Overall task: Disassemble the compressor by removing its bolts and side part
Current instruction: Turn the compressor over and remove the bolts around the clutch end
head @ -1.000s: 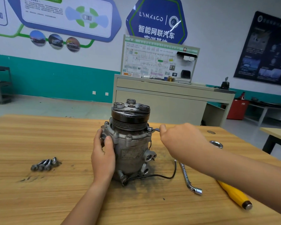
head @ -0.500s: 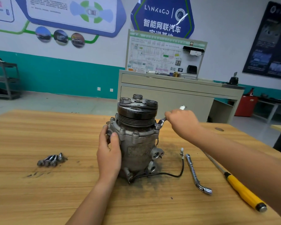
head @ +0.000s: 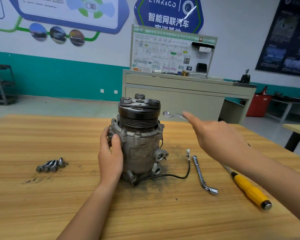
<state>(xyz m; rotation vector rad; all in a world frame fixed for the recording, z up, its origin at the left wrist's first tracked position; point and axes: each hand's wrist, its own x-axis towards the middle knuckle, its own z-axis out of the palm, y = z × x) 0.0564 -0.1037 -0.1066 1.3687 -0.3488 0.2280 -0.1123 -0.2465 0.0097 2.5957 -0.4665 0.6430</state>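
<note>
Half a second ago the small wrench [head: 173,115] sat on a flange bolt at the compressor's right shoulder; now the right hand [head: 216,137] has lifted it clear, and it hangs blurred in the air just right of the pulley [head: 139,110], touching nothing. The hand holds the wrench with its forefinger stretched along the handle; the rest of the grip is hidden behind the back of the hand. The compressor [head: 140,148] stands at the middle of the wooden table [head: 42,205] as before, long axis upright, pulley end up, its ports facing front right. The left hand [head: 111,156] still grips its left side, thumb on the housing just under the flange. Four loose bolts [head: 50,165] lie well to the left; an L-shaped socket wrench [head: 201,174] and a yellow-handled screwdriver [head: 249,189] lie to the right.
</note>
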